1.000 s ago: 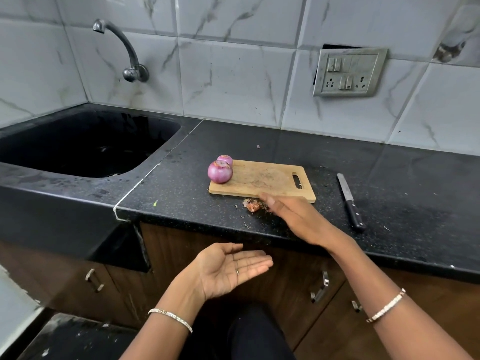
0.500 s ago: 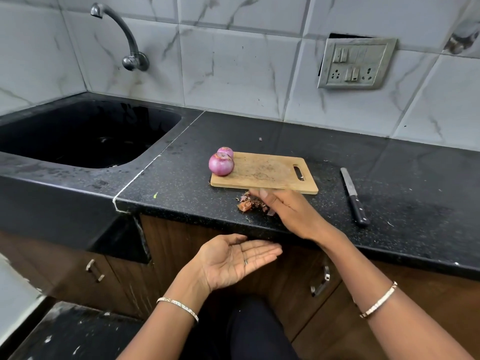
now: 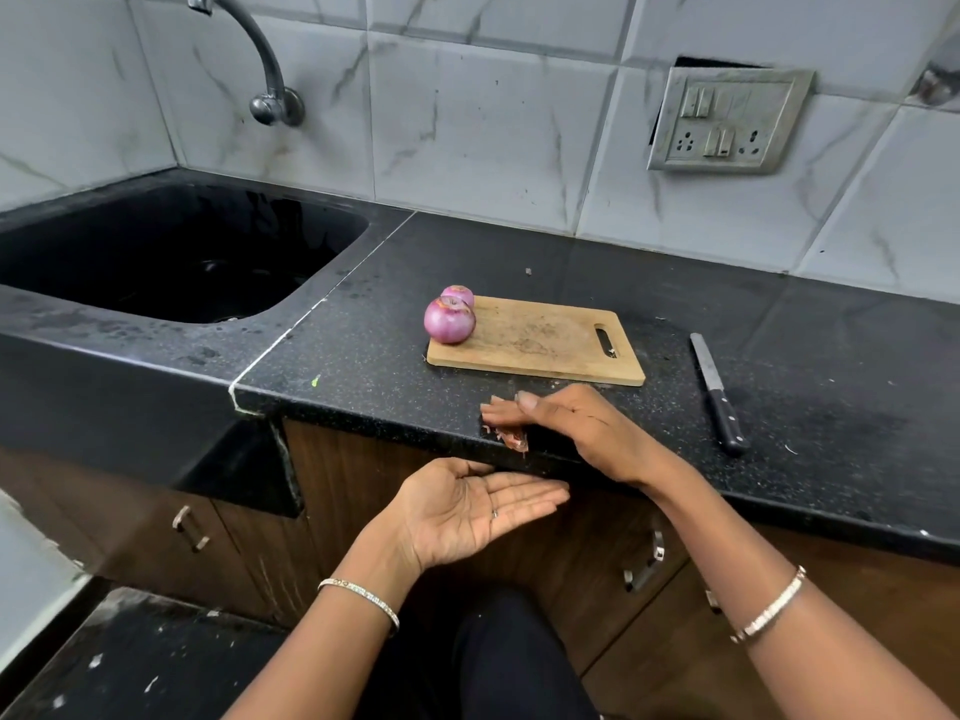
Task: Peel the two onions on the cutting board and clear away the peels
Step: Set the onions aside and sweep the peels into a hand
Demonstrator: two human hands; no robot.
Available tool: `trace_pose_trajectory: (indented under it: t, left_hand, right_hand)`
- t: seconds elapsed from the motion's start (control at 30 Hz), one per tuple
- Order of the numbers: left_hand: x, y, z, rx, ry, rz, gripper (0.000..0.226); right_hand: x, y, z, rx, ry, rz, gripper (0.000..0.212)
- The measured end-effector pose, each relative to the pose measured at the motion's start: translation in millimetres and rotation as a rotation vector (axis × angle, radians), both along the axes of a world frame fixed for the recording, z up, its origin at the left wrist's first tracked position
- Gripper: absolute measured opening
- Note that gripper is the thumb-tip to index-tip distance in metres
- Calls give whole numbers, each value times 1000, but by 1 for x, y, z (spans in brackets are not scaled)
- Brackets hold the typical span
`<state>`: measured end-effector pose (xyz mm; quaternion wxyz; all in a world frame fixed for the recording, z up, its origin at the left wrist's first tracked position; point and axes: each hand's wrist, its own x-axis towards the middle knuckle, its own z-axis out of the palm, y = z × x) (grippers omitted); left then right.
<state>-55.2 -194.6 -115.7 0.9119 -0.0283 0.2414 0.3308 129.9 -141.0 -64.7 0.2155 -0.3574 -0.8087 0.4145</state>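
Two peeled purple onions, a larger one (image 3: 449,320) in front and a smaller one (image 3: 458,294) behind it, sit at the left end of the wooden cutting board (image 3: 540,341). A small heap of reddish onion peels (image 3: 511,437) lies at the counter's front edge. My right hand (image 3: 566,426) rests flat on the counter with its fingers against the peels. My left hand (image 3: 467,506) is held palm up, open and empty, just below the counter edge under the peels.
A black-handled knife (image 3: 719,394) lies on the black counter (image 3: 831,387) right of the board. A deep black sink (image 3: 156,252) with a wall tap (image 3: 260,59) is at the left. Brown cabinet doors with metal handles (image 3: 644,561) are below. A socket plate (image 3: 727,122) hangs on the tiled wall.
My right hand has swept the peels from beside the board toward me to the counter's front edge. My left hand has stayed cupped below the edge.
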Motion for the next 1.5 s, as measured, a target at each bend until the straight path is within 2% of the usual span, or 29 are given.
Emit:
trace_pose_trajectory:
  t: [0.07,0.13,0.3,0.5,0.7,0.8,0.87,0.9,0.97,1.0,1.03,1.13,1.2,1.27,1.37,1.43,1.5]
  left_hand:
    - [1,1,1,-14,-16,9,58]
    - [3,1,1,-34,-22,0,59]
    - [9,2,1,-28,-17,-24,60]
    - [14,3,0,-25,-16,-29,62]
    - [19,-1,10,-12,-74,23,71]
    - [16,2,9,-60,-59,-9,65]
    - [16,3,8,-103,-39,-7,61]
    - [16,3,7,-128,-52,1,61]
    - [16,1,9,-120,-65,11,60]
    - [18,0,10,-99,-55,6,59]
    - [19,-1,11,-75,-40,2,59]
    - [24,-4,11,7,-2,-24,57]
    - [27,-5,12,39,17,-33,56]
    - [28,-3,10,49,23,-33,55]
    - [29,1,3,33,9,-23,61]
    - [29,0,4,22,-23,-31,56]
    - [28,-2,8,-21,-52,-30,55]
  right_hand:
    - [3,1,1,-2,128,-85,47]
    - [-1,11,3,23,159,-152,45]
    - [-24,25,2,105,-108,-56,54]
    - [-15,0,-6,154,-172,42,52]
    - [-4,-42,-10,159,-59,45,43]
    - [-5,-52,-3,181,40,-60,40]
    - [-3,-41,3,248,87,-216,40]
    - [1,-31,6,301,63,-309,45]
    - [8,-12,9,388,-124,-447,73]
    - [11,-7,9,405,-225,-486,88]
    - [14,-4,6,406,-285,-494,93]
    - [11,-7,-6,432,-372,-407,72]
    - [5,-16,-7,373,-383,-315,73]
    - [2,-30,-10,299,-337,-212,71]
    - [2,-57,-8,188,-166,-88,52]
    - [8,-60,1,120,-14,-149,43]
    - [16,-45,9,217,1,-323,45]
